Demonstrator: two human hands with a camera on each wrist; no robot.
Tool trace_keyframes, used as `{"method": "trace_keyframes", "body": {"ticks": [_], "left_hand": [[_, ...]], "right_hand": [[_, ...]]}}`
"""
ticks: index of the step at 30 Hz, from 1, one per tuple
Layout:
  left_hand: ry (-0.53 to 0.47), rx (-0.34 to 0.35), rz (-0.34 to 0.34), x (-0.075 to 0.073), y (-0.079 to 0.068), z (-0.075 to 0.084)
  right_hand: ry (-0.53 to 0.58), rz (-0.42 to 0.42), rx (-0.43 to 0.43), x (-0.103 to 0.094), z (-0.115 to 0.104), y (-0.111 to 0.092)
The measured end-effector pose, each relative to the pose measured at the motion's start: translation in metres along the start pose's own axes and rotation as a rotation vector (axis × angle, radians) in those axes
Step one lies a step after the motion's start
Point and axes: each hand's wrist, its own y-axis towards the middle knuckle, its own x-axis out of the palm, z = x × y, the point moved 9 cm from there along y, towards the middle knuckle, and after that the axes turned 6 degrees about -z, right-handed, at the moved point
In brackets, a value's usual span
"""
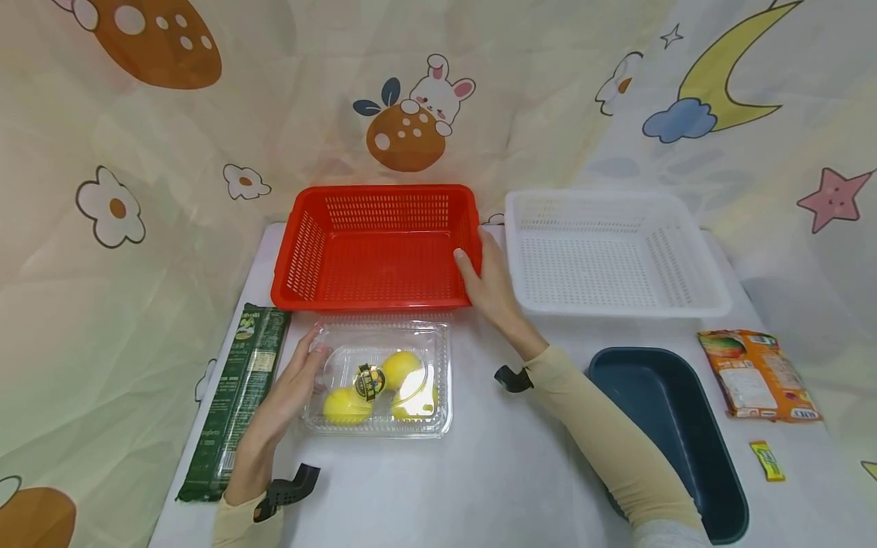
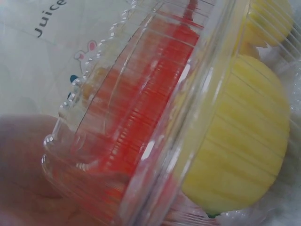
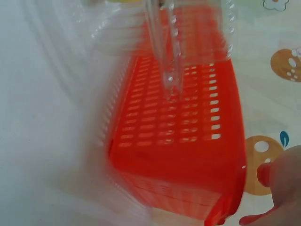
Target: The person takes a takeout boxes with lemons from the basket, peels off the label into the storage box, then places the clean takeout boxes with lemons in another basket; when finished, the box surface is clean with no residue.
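Note:
My left hand grips the left side of a clear plastic clamshell box with several yellow lemons inside and a round dark label on the lid. In the left wrist view the box's ridged wall fills the picture, with a lemon behind it. At the right end of the red basket, my right hand has its thumb over the rim and fingers outside. The right wrist view has this hand beside the basket's corner, thumb and finger spread apart.
A white basket stands right of the red one. Below it lies a dark blue tray, partly under my right forearm. An orange snack bag and a small yellow packet lie far right. A green spaghetti pack lies left.

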Motion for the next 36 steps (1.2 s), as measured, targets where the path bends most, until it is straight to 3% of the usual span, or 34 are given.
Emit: {"method": "trace_keyframes", "body": {"ticks": [10,15,23,31,36], "left_hand": [[-0.002,0.004,0.001,-0.002,0.002,0.002],[-0.003,-0.005,0.004,-0.002,0.002,0.001],[-0.003,-0.015,0.01,-0.002,0.002,-0.001],[0.002,0.001,0.013,-0.001,0.002,0.0],[0.006,0.008,0.012,-0.001,0.003,0.001]], "right_hand": [[-0.012,0.044,-0.071,-0.006,-0.034,-0.02],[0.018,0.03,-0.16,0.0,-0.054,-0.034],[0.047,-0.088,-0.248,0.023,-0.071,-0.057],[-0.087,-0.326,-0.292,0.062,-0.075,-0.076],[-0.142,-0.417,-0.365,0.079,-0.08,-0.087]]}}
